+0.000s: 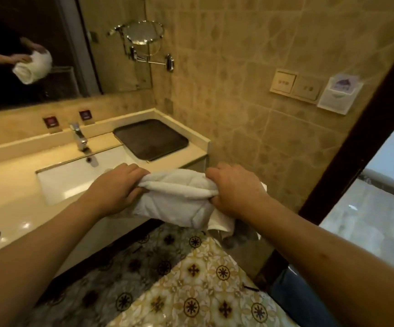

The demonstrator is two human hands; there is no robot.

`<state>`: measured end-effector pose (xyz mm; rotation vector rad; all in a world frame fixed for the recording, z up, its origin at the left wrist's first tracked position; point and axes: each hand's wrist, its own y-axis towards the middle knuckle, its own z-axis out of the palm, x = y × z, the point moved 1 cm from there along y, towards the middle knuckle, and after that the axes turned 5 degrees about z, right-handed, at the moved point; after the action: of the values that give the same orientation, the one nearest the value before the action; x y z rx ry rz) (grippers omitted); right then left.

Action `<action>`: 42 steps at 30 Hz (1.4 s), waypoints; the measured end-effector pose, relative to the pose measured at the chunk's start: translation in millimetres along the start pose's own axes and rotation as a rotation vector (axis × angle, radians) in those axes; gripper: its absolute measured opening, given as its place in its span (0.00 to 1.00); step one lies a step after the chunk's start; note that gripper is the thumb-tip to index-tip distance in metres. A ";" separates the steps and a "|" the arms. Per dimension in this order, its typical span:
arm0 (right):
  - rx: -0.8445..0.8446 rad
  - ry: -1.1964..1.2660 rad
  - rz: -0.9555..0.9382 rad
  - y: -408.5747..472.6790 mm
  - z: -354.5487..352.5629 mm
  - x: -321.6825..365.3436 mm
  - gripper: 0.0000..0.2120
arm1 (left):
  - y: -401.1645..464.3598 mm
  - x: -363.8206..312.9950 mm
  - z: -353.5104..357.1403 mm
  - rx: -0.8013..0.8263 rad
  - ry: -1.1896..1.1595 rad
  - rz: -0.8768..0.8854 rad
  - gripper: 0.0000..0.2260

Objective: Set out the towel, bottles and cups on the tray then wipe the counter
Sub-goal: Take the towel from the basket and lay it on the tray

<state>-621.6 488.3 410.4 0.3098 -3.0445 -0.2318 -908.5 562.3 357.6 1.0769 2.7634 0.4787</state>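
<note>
Left hand (118, 185) and right hand (236, 187) each grip an end of the rolled towel (174, 194), near the surface (7, 204); tray (151, 138) lies far right.

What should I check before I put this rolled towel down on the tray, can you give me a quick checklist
1. Towel held at both ends: ok, left hand and right hand each grip an end.
2. Roll tidy: not ok, a loose flap hangs under the right end.
3. Tray free to receive it: ok, nothing lies on its dark surface.
4. Tray seated flat on the counter: ok, it sits in the corner right of the sink.
5. Path to the tray: ok, only the faucet stands nearby, left of the tray.
6. Bottles and cups ready: cannot tell, none in view.
</note>
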 end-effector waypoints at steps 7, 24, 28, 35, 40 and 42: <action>0.019 0.036 -0.136 112.9 44.0 -15.1 0.12 | 29.5 63.6 12.7 0.050 0.154 -0.136 0.13; 0.115 0.227 -0.169 380.8 119.6 -118.8 0.10 | 250.5 191.9 77.0 0.218 0.238 -0.359 0.15; 0.092 0.247 -0.106 430.9 147.0 -124.5 0.09 | 293.0 242.5 105.6 0.253 0.211 -0.331 0.13; 0.208 0.319 0.079 535.1 200.3 -118.2 0.11 | 380.5 367.9 171.1 0.322 0.199 -0.211 0.14; 0.305 0.442 0.249 608.9 238.7 -110.3 0.15 | 449.1 460.0 222.0 0.330 0.170 -0.052 0.15; 0.347 0.494 0.314 633.1 254.6 -109.0 0.17 | 474.2 484.7 238.1 0.340 0.182 -0.006 0.16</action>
<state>-660.5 1159.9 252.6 -0.0894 -2.5727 0.3443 -906.7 1277.8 289.4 1.1413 3.0873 0.1089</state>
